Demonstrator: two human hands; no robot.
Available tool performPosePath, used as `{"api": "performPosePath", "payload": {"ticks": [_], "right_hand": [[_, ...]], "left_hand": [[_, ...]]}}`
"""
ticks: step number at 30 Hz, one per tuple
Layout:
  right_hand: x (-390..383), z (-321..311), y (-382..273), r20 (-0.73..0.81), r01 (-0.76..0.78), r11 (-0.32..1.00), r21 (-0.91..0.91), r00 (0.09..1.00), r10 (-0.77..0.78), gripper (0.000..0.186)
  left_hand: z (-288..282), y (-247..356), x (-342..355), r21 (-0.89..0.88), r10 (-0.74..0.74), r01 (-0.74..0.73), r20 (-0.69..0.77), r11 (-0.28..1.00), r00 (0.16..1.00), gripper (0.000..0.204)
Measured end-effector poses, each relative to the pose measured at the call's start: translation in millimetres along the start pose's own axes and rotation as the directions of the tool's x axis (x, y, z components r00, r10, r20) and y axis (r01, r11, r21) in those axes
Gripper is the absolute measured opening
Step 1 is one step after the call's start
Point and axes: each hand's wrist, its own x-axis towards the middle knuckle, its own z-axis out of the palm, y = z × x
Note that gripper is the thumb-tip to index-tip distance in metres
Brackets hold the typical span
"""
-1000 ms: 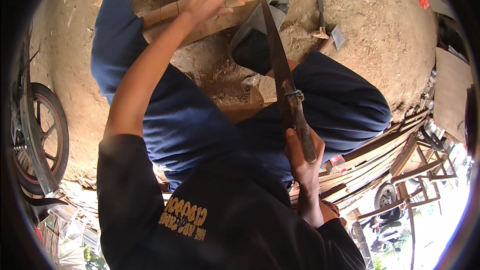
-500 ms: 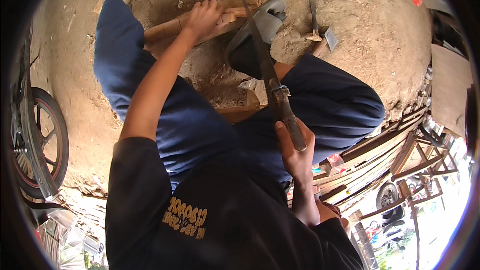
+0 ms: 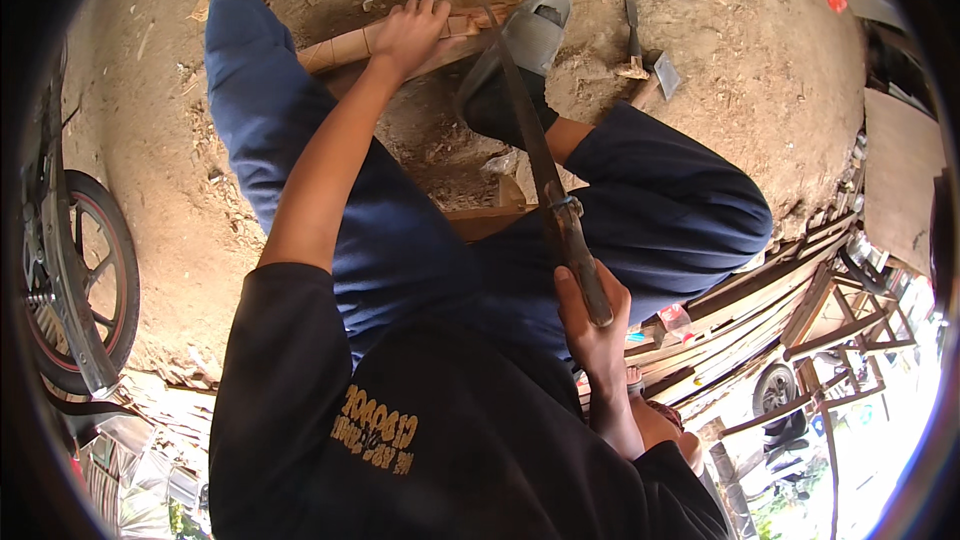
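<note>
My left hand [image 3: 405,40] grips a long light-brown wooden piece [image 3: 330,55] with cut lines across it, lying near the ground between my feet. My right hand [image 3: 592,330] holds the handle of a long, dark handsaw [image 3: 535,140]. The saw's blade runs forward past my sandalled right foot [image 3: 535,35] to the right end of the wood, just right of my left hand; whether the teeth touch the wood I cannot tell. My legs in navy trousers [image 3: 690,220] are spread around the work, and a second piece of wood [image 3: 480,222] lies between them, partly hidden.
A wheel [image 3: 95,270] stands at the left. A dark hand tool [image 3: 632,35] and a metal plate [image 3: 665,73] lie on the dirt floor [image 3: 760,90]. At the right are stacked planks [image 3: 720,310], a board [image 3: 890,180] and a wooden frame [image 3: 835,330]. Another person's bare limb [image 3: 660,425] shows beside me.
The saw moved forward, then back toward me, and its tip now sits further left than a second ago. My left hand shifted slightly down, still on the wood. My right foot shifted slightly.
</note>
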Motion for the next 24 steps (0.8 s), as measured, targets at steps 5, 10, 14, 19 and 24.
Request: {"api": "performPosePath", "payload": {"ticks": [5,10,14,19,24], "right_hand": [[-3,0,-8,0.055,-0.028,1.0,0.012,0.998,0.027,0.023],[0,15,-18,0.072,0.027,0.999,-0.037,0.997,-0.024,0.021],[-24,3,-16,0.022,0.001,0.997,-0.074,1.0,0.001,0.02],[9,18,-7,0.049,-0.005,1.0,0.012,0.999,0.005,0.017],[-20,-1,-6,0.012,0.02,1.0,-0.018,1.0,-0.019,0.019]], "left_hand": [[10,-4,0,0.05,0.01,-0.007,-0.046,0.999,0.999,0.063],[10,-7,3,0.058,0.025,-0.022,-0.054,0.998,0.998,0.065],[7,-5,5,-0.035,-0.037,0.038,0.026,0.999,0.999,0.062],[8,-10,7,-0.094,-0.033,0.034,0.007,0.995,0.999,0.065],[3,-6,8,-0.057,-0.039,0.044,0.085,0.997,0.996,0.067]]}}
